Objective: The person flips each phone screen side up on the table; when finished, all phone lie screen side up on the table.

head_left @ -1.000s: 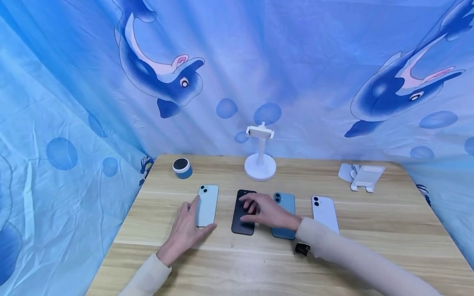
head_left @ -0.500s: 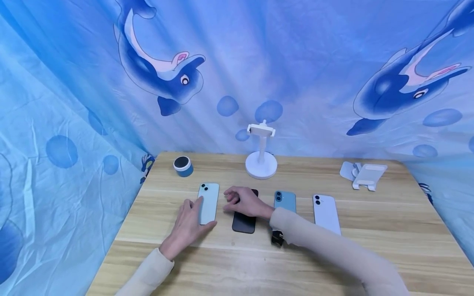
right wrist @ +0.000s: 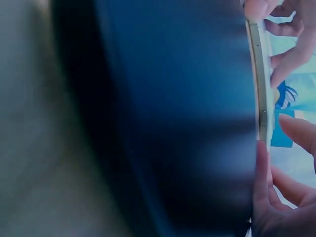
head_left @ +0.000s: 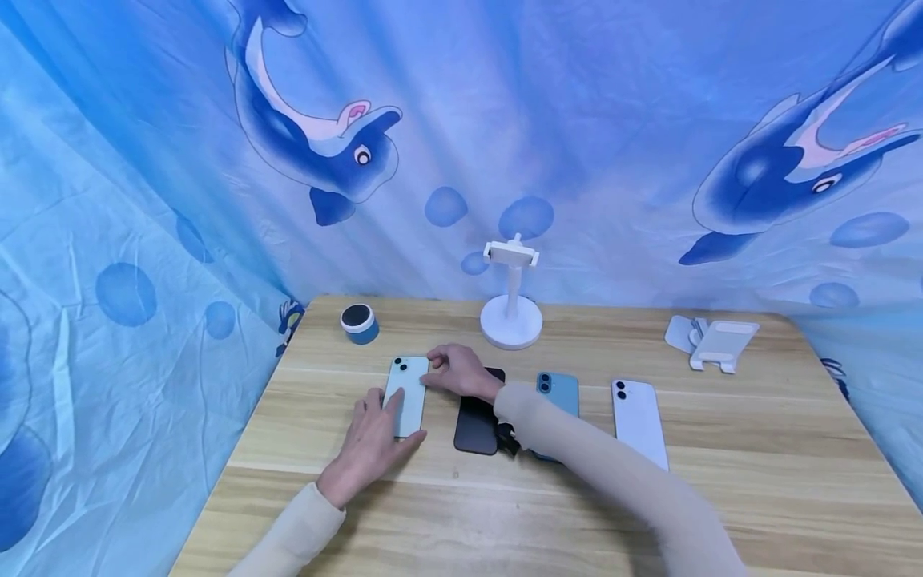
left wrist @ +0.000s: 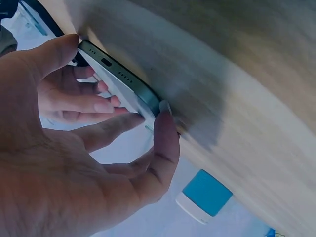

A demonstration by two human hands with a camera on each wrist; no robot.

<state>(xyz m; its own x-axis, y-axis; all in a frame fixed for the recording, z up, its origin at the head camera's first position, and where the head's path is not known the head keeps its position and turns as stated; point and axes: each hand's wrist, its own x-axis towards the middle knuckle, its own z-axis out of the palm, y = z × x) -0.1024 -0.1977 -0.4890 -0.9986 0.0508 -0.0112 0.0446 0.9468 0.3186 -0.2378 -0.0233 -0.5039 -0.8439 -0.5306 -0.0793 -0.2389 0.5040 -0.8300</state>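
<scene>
A pale mint smartphone point(head_left: 411, 405) lies back up at the left of a row of phones. Across its lower end, my left hand point(head_left: 371, 441) grips it; in the left wrist view the thumb and a finger meet opposite ends of the charging-port edge point(left wrist: 118, 69). My right hand point(head_left: 461, 373) is at the phone's upper right corner, its thumb touching the side edge and its fingers loosely bent. A black smartphone point(head_left: 474, 430) lies partly under the right wrist. Much of the right wrist view is filled by a blurred blue surface point(right wrist: 182, 98).
Right of the black phone lie a teal smartphone point(head_left: 566, 391), partly covered by the sleeve, and a white-lavender one point(head_left: 642, 421). Behind stand a blue-white round jar point(head_left: 360, 324), a white phone stand point(head_left: 511, 324) and a folding white stand point(head_left: 723, 344). Dolphin-print curtains point(head_left: 613, 160) enclose the wooden table.
My right hand has moved left from over the black phone to the upper right corner of the mint phone. The left hand stays at the mint phone's lower end.
</scene>
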